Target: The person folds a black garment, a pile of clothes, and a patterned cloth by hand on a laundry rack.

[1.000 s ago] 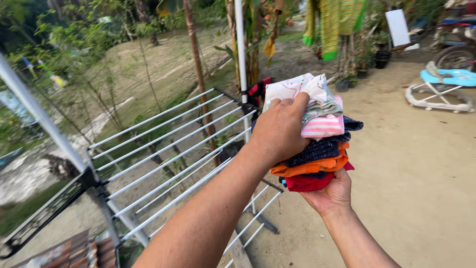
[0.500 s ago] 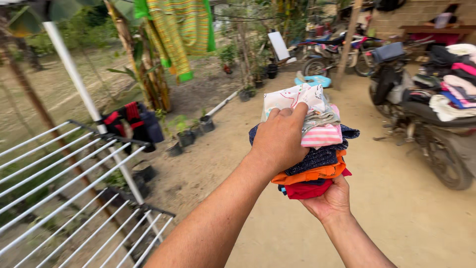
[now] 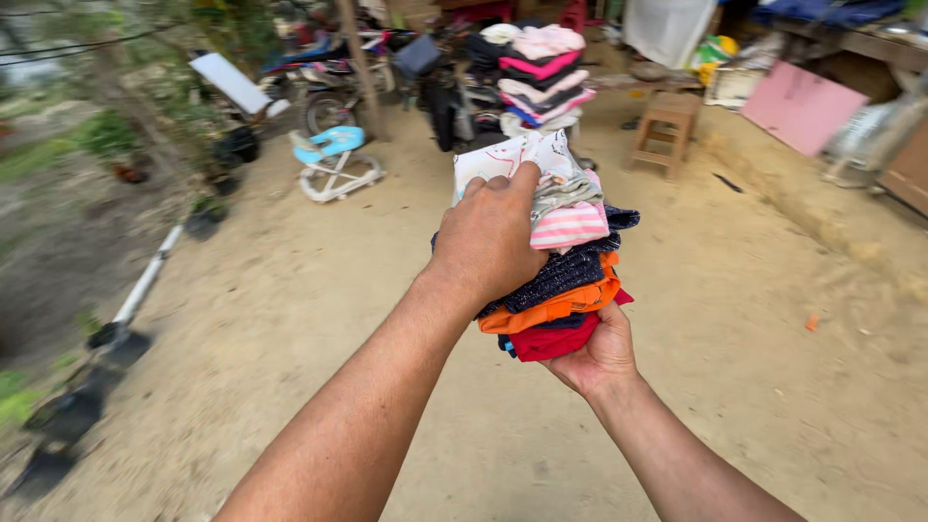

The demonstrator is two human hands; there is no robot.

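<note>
A stack of folded clothes [image 3: 565,266] was held out in front of the body, above a bare dirt yard [image 3: 319,319]. The stack was carried between both hands: the right hand [image 3: 597,358] was cupped underneath, palm up, its fingers closed against the red piece at the bottom, and the left hand [image 3: 486,242] was laid over the near side and top, its fingers pressed down on the white printed cloth that crowned the pile. Between those two pieces a grey piece, a pink-and-white striped one, a dark blue speckled one and an orange one could be seen, all lying roughly flat, with edges sticking out to the right.

Beyond the hands, a second pile of folded clothes [image 3: 536,72] was seen resting on a parked motorbike [image 3: 454,101], well apart from the held stack. To the left of it a light blue baby walker [image 3: 333,159] stood on the ground. A small wooden stool [image 3: 667,126] stood to the right, and a pink board [image 3: 802,106] was leaned near it. A white pipe [image 3: 145,280] lay along the ground at the left, beside some dark plant pots [image 3: 208,220]
</note>
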